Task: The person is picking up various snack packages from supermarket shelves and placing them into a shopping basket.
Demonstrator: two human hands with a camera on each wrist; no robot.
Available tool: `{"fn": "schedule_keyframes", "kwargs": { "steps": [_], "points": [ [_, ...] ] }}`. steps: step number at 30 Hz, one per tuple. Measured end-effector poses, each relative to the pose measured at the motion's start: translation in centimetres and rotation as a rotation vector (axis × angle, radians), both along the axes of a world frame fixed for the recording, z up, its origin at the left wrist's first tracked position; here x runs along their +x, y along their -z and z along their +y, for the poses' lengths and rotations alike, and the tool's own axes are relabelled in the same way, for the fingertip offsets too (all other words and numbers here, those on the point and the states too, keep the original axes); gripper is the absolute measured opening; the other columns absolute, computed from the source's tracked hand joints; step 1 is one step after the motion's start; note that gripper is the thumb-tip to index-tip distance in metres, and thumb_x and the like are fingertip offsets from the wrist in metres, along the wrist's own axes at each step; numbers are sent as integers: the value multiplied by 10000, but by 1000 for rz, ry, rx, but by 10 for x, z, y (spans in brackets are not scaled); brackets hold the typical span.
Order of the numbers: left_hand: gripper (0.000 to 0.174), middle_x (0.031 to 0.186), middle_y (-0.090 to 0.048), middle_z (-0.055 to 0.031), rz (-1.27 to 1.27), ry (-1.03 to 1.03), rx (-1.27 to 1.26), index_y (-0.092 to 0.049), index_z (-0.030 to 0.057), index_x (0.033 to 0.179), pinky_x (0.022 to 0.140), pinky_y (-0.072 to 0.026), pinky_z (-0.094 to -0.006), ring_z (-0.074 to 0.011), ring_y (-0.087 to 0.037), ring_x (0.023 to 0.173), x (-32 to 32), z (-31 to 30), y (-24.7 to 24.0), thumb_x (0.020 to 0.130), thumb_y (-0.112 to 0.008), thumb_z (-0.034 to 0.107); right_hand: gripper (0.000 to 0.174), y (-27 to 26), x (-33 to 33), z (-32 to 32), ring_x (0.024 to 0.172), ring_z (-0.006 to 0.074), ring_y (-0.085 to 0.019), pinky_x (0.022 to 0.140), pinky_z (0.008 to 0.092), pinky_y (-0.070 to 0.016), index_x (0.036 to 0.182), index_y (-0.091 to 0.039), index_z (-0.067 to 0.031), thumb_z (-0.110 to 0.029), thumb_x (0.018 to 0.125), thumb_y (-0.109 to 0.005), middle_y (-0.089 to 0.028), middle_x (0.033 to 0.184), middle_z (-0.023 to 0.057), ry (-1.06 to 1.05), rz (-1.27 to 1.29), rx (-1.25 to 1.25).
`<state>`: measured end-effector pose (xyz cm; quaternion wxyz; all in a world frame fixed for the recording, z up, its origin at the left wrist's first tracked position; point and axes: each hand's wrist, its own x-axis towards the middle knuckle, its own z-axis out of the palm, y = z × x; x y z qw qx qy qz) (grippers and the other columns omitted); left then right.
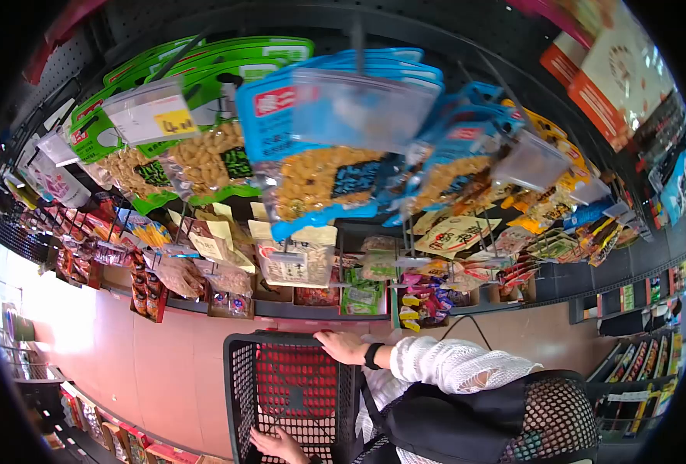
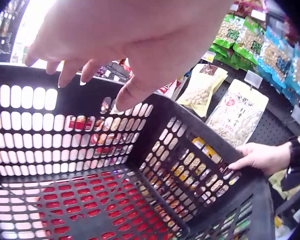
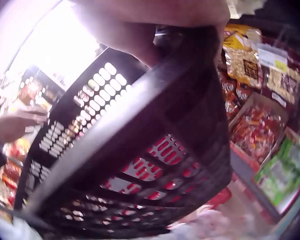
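A black plastic shopping basket point(image 1: 234, 387) with slotted walls stands in front of the person, red showing through the grid of its floor. My right hand point(image 1: 344, 347), with a black band at the wrist, grips the basket's rim at the shelf side. In the right wrist view its fingers point(image 3: 140, 47) curl over that rim. My left hand point(image 1: 279, 446) is over the opposite side of the basket, fingers spread and holding nothing. Seen from the left wrist, the fingers point(image 2: 92, 67) extend above the rim. Nothing lies on the basket's visible floor.
Blue nut bags point(image 1: 327, 182) and green nut bags point(image 1: 207, 158) hang from hooks above, behind clear price holders point(image 1: 142, 116). Lower down are cream pouches point(image 1: 296, 255) and boxes of small packets point(image 1: 424, 301). Tiled floor point(image 1: 157, 363) lies between this shelf and another at lower left.
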<state>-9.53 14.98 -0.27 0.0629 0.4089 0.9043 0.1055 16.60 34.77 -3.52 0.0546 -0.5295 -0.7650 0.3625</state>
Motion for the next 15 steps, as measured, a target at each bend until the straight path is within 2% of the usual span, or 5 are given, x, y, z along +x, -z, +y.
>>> {"fn": "schedule_keyframes", "kwargs": {
  "steps": [3,4,8,12,15],
  "points": [
    [516,1228,-499,-175,511,-91,-282,-459,9,1226,980,-337,-396,-286,-439,1181,52,-18,-63,756,-634,128,176,-7,3,-3,679,359,-614,539,477,-470,988,-445,-60,-140,832,-445,-612,723,170,16,39,65],
    [717,1381,-319,-229,387,-168,-389,-365,35,1325,933,-266,-637,-373,-316,1268,48,-65,-53,736,-644,335,163,-13,7,-5,686,363,-609,541,481,-465,967,-432,-63,-141,826,-457,-604,726,178,7,34,54],
    [975,1444,-106,-265,406,-443,-202,-89,12,1417,916,-162,-712,-370,-199,1320,58,-161,2,766,-181,731,169,-12,20,-16,692,372,-601,563,488,-465,964,-423,-82,-153,823,-482,-600,725,175,46,105,159],
    [766,1358,-268,-286,31,-503,199,-112,-14,1388,1033,-279,-417,-420,-308,1236,67,-205,7,774,-547,127,285,-21,34,-28,780,349,-616,595,466,-493,1057,-428,-107,-231,834,-555,-617,861,141,12,57,211],
    [775,1327,-299,-332,-76,-575,103,-99,-40,1382,1027,-293,-409,-432,-369,1194,54,-213,10,774,-546,133,228,-25,36,-39,752,358,-623,590,482,-491,1035,-443,-96,-172,831,-510,-627,823,160,55,80,235]
  ]
}}
